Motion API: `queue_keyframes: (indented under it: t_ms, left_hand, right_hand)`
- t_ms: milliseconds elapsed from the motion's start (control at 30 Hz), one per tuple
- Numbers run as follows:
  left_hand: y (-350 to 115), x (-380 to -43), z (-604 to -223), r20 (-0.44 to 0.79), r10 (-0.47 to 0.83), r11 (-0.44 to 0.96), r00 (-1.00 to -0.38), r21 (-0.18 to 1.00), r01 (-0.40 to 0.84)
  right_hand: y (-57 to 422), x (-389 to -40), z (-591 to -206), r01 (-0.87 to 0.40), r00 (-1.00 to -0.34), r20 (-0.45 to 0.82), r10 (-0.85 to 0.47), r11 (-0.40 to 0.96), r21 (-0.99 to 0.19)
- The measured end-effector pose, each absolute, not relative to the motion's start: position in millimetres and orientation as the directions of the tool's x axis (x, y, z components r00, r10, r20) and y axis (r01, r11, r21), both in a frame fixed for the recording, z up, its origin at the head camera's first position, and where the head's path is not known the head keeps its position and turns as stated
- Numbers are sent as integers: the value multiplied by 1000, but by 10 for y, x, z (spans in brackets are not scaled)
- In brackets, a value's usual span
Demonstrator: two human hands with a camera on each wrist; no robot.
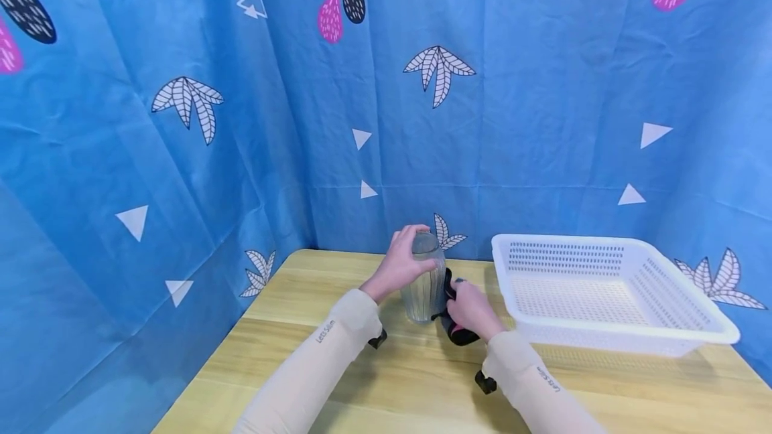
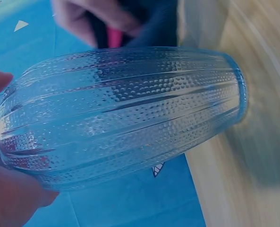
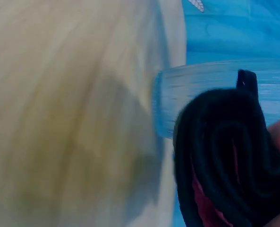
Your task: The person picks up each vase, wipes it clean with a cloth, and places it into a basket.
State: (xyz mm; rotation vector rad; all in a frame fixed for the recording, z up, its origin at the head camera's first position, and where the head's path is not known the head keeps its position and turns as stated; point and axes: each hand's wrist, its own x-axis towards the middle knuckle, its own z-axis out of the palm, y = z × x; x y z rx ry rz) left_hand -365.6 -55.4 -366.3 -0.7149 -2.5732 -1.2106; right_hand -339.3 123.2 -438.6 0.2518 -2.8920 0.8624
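Note:
A clear glass vase (image 1: 422,297) with ribbed, dimpled sides stands upright near the table's back edge. My left hand (image 1: 399,258) grips it around the neck, thumb on the near side and fingers over the top. Dimples and long ribs show along the vase (image 2: 130,118) in the left wrist view, its base close to the wood. On the vase's right side, my right hand (image 1: 473,308) holds a rolled black cloth (image 3: 224,151) with pink inner layers. In the head view the cloth overlaps the vase's right edge.
To the right sits a white perforated plastic basket (image 1: 609,328). The wooden tabletop (image 1: 289,353) stretches toward me and to the left. A blue patterned curtain (image 1: 519,153) hangs right behind the table and along its left side.

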Motion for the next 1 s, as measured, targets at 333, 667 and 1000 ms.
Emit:
queue_keyframes:
  t_ms: [333,667,1000]
  left_hand:
    - [-534,-3643,-3742,441,294,587,-848,617,524]
    - [-478,-3592,-3644,456,245,698,-855,529,483]
    - [-475,-3582,-3586,386,337,630,-858,585,511]
  right_hand:
    - [1265,-3407,-4449,-166,-986,94,-138,754,-635]
    - [1386,-3301,-3895,-233,-971,219,-98,600,-765]
    - [1355,-3228,-3551,-373,-894,440,-89,693,-617]
